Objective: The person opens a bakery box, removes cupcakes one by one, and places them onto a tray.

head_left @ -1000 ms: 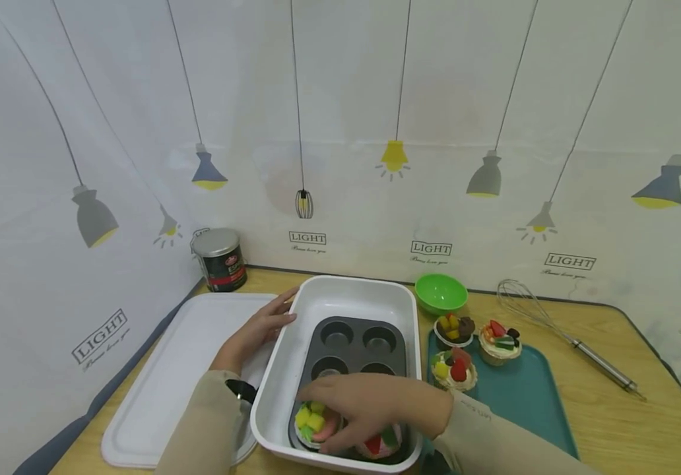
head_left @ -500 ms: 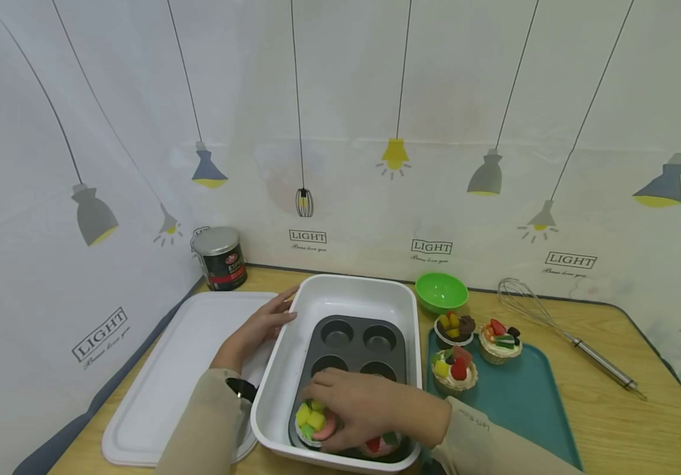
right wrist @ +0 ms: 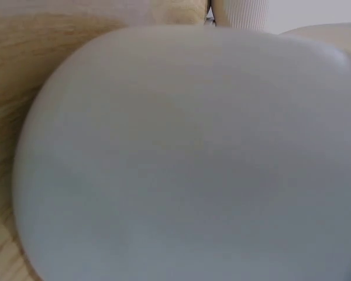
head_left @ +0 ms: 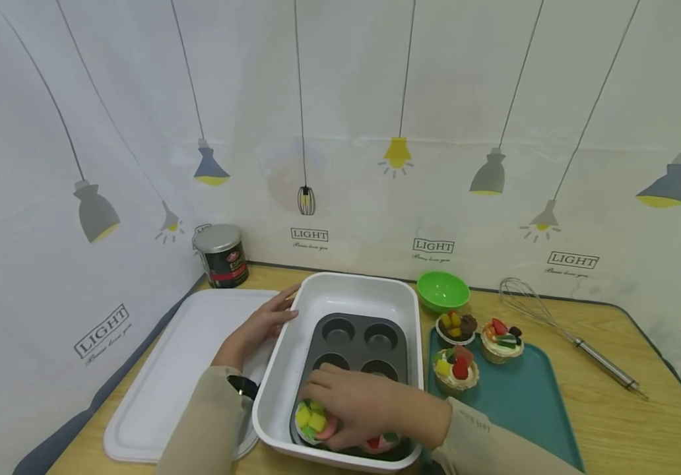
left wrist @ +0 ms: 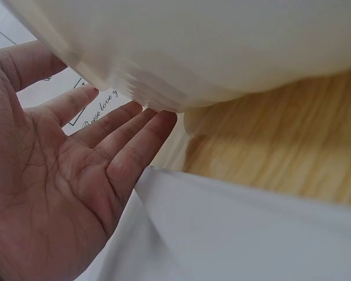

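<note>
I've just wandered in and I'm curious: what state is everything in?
Left hand, touching white tub
Right hand, gripping yellow-topped cupcake
White tub, uncovered
Muffin tin, partly filled
Black can, lidded
Green bowl, upright
Whisk, lying flat
Teal tray, partly loaded
Three cupcakes, upright
White panel, lying flat

Soft, even light is spread over the counter [head_left: 602, 429], and a faint sheen is caught by the backdrop [head_left: 352, 86] beyond its far edge. In both wrist views, the white pan [right wrist: 187, 152] is shown blurred.

Right fingers [head_left: 321, 385] have curled round the yellow-topped cupcake [head_left: 309, 418].
</note>
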`<state>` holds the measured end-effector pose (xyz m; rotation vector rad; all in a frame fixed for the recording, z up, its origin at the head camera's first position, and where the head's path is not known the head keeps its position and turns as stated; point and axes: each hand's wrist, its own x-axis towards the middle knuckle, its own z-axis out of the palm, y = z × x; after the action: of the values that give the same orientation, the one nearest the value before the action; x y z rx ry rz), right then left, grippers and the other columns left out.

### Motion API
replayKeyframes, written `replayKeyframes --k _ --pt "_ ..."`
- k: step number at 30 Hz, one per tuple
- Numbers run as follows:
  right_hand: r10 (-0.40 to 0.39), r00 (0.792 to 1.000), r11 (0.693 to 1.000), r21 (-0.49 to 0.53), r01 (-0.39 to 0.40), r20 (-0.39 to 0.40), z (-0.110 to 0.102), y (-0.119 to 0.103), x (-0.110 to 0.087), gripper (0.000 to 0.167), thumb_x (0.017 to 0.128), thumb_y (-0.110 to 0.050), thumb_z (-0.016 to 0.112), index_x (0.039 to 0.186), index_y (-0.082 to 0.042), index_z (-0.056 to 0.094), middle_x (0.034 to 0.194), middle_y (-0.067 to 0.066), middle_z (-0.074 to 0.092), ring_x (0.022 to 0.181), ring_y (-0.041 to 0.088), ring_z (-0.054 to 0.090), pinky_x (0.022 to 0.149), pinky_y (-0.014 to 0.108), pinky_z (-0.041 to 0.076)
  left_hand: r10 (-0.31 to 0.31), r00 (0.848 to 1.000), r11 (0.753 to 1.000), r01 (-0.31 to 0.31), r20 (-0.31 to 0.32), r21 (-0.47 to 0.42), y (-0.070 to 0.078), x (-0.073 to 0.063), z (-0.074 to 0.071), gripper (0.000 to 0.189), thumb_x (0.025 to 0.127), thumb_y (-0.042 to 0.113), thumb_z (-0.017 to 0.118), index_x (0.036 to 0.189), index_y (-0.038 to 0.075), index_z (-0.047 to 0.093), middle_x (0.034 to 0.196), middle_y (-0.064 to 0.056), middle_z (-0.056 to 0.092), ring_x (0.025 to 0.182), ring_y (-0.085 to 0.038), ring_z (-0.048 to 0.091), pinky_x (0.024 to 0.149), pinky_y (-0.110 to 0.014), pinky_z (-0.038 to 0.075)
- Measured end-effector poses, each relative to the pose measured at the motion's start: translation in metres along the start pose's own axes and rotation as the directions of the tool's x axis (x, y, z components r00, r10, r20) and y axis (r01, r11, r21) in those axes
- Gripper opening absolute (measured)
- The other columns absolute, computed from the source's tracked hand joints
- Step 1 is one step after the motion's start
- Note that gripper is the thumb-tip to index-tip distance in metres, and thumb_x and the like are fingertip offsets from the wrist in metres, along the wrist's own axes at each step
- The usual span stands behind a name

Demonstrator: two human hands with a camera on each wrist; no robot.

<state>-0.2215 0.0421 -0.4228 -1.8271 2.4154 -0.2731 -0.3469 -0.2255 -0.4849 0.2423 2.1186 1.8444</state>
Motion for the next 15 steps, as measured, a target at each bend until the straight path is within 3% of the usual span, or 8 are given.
replayKeyframes --k 8,15 --pt "0.031 1.0 0.997 0.071 -0.031 0.007 0.0008 0.0019 -0.0019 0.062 0.089 -0.041 0.075 0.14 -0.016 0.052 0.129 -0.008 0.053 0.113 -0.001 0.047 0.094 0.013 0.043 0.002 1.0 1.0 -0.002 0.001 -0.004 0.0 -0.0003 0.0002 0.064 0.095 0.036 0.065 0.153 0.044 0.037 0.159 -0.005 0.037 0.132 -0.03 0.052 0.099 -0.048 0.049" --pt "0.004 0.999 1.0 0.018 -0.003 -0.046 -0.0039 0.0003 -0.0029 0.061 0.09 -0.045 0.073 0.14 -0.015 0.054 0.129 -0.007 0.055 0.114 0.001 0.049 0.096 0.014 0.042 0.008 1.0 1.0 -0.008 -0.003 0.001 0.0015 -0.0008 0.0014 0.064 0.096 0.034 0.064 0.153 0.044 0.036 0.159 -0.005 0.038 0.133 -0.03 0.051 0.1 -0.049 0.048"
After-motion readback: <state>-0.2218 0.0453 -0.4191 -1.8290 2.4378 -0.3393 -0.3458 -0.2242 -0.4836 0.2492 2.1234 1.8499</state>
